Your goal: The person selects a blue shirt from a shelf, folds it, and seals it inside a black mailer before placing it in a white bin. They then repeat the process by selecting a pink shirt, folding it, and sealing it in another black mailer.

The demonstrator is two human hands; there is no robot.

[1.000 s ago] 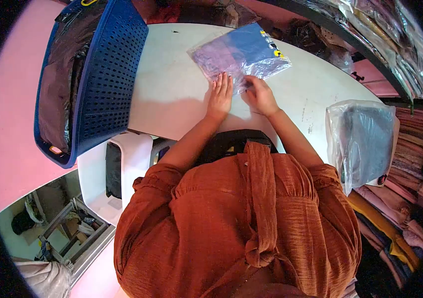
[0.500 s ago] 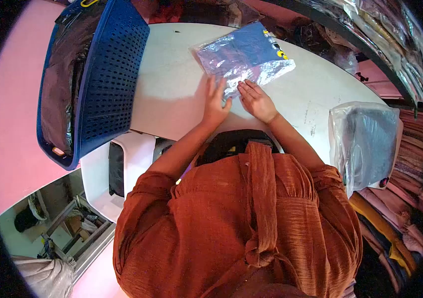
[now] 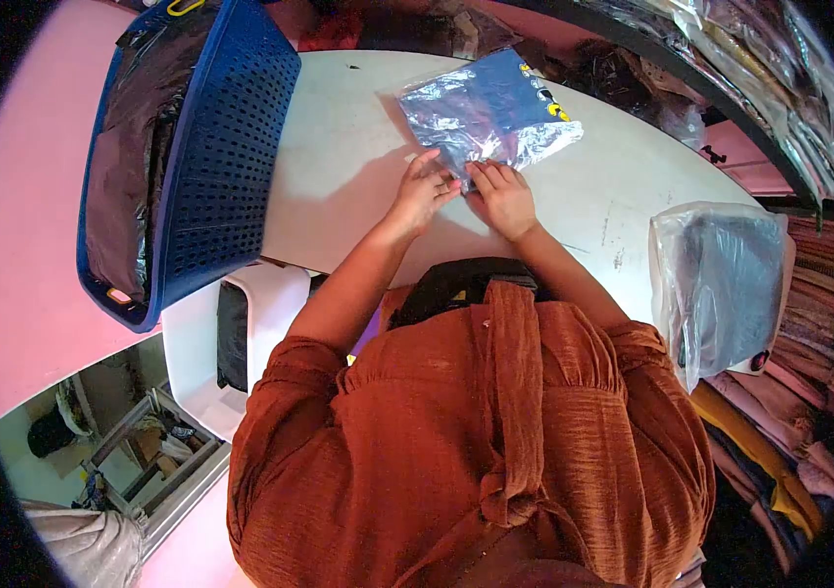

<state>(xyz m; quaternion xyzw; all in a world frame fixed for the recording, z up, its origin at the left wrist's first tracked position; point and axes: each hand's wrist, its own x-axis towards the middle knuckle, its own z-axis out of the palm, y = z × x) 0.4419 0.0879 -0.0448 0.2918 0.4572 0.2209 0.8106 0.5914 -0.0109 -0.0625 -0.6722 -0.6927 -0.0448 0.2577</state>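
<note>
A clear plastic bag (image 3: 451,122) holding a folded blue cloth item (image 3: 500,88) with yellow, black and white print along one edge lies flat on the white table. At the bag's near edge, my left hand (image 3: 424,196) has its thumb and some fingers closed on the plastic, while one finger points away from me. Right beside it, my right hand (image 3: 505,204) bends its fingers over the same edge, gripping the film. The two hands nearly meet there, and the fingertips partly hide the fold of plastic between them.
A tall blue perforated basket (image 3: 211,167) with dark plastic-wrapped contents stands at the left. Another bagged item (image 3: 721,284) lies on the table's right end. Stacked fabrics (image 3: 814,294) fill the right side, below a shelf of packaged goods (image 3: 760,78). A white bin (image 3: 275,314) is at lower left.
Both hands' fingers have bent from stretched out over the plastic to closed on its near edge. My left hand has moved slightly toward my right. The bag's near edge is more gathered.
</note>
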